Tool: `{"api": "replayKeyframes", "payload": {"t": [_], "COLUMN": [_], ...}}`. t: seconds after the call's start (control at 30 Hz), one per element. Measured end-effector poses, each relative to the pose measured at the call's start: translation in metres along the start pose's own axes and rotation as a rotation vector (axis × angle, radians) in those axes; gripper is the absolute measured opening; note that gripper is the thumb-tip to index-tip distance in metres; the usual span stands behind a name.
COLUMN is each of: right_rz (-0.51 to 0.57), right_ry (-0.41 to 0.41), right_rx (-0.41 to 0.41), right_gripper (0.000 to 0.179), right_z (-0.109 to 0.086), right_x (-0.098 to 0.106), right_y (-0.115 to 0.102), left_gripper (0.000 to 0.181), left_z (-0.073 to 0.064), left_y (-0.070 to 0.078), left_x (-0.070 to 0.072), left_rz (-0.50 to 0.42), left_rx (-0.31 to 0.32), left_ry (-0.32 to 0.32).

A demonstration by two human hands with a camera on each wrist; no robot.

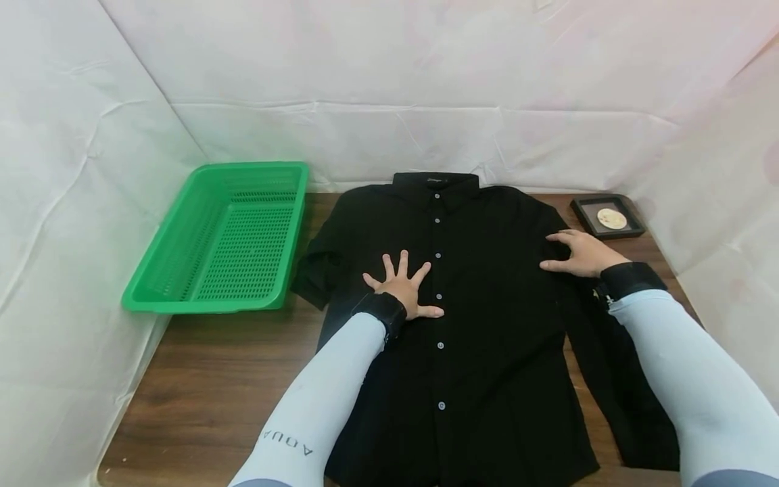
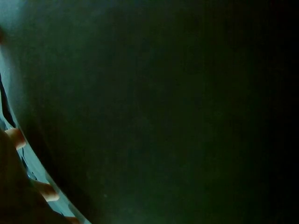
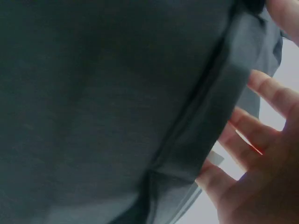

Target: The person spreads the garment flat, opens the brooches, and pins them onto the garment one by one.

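Observation:
A black button-up shirt [image 1: 481, 325] lies front up on the wooden table, collar toward the back wall. My left hand [image 1: 398, 291] rests on its chest beside the button row, fingers spread. At the shoulder seam on the right, my right hand [image 1: 578, 253] touches the shirt with thumb and forefinger apart. One sleeve [image 1: 633, 406] runs down along the right side; the other [image 1: 319, 270] looks short or folded at the left. In the right wrist view, fingertips [image 3: 261, 84] meet a folded edge of the cloth. Dark fabric [image 2: 154, 112] fills most of the left wrist view.
A green plastic basket [image 1: 286, 270] stands at the back left. In the back right corner sits a small black-framed box [image 1: 590, 220] holding a round pale disc [image 1: 611, 218]. White sheeting [image 1: 389, 67] encloses the table [image 1: 231, 392] at the back and both sides.

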State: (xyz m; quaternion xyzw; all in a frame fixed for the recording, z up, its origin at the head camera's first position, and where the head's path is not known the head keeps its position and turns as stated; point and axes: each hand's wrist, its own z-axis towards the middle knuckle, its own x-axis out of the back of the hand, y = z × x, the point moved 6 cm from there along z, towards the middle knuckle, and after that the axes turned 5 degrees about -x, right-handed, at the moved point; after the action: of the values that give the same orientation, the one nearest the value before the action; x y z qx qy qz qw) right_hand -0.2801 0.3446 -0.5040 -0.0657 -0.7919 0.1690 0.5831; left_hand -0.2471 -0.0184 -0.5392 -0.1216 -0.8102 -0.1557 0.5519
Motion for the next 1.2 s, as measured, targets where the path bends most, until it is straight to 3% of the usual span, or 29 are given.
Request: {"api": "replayKeyframes", "payload": {"t": [0.23, 0.63, 0.77, 0.9, 1.07, 1.2], "right_rz": [-0.012, -0.003, 0.016, 0.025, 0.015, -0.014], "right_ry": [-0.017, 0.022, 0.136, 0.236, 0.181, 0.106], "right_rx": [-0.025, -0.040, -0.002, 0.053, 0.035, -0.059], "right_gripper": [0.096, 0.097, 0.085, 0.070, 0.068, 0.073], "right_z": [-0.001, 0.004, 0.003, 0.006, 0.019, 0.028], "right_x": [-0.010, -0.011, -0.002, 0.002, -0.018, -0.039], "right_y": [0.008, 0.004, -0.021, -0.067, -0.116, -0.128], "left_gripper": [0.107, 0.107, 0.107, 0.108, 0.107, 0.106], "left_z": [0.002, 0.007, 0.008, 0.010, 0.017, 0.021], "left_y": [0.003, 0.001, 0.004, 0.004, 0.002, 0.006], "left_x": [0.000, -0.004, -0.002, -0.003, -0.006, -0.005], "left_rz": [0.003, 0.007, -0.005, -0.011, -0.007, -0.008], "left_rx": [-0.012, 0.000, 0.001, 0.001, 0.000, -0.008], "left_ry": [-0.004, -0.001, -0.003, -0.001, 0.004, 0.005]}}
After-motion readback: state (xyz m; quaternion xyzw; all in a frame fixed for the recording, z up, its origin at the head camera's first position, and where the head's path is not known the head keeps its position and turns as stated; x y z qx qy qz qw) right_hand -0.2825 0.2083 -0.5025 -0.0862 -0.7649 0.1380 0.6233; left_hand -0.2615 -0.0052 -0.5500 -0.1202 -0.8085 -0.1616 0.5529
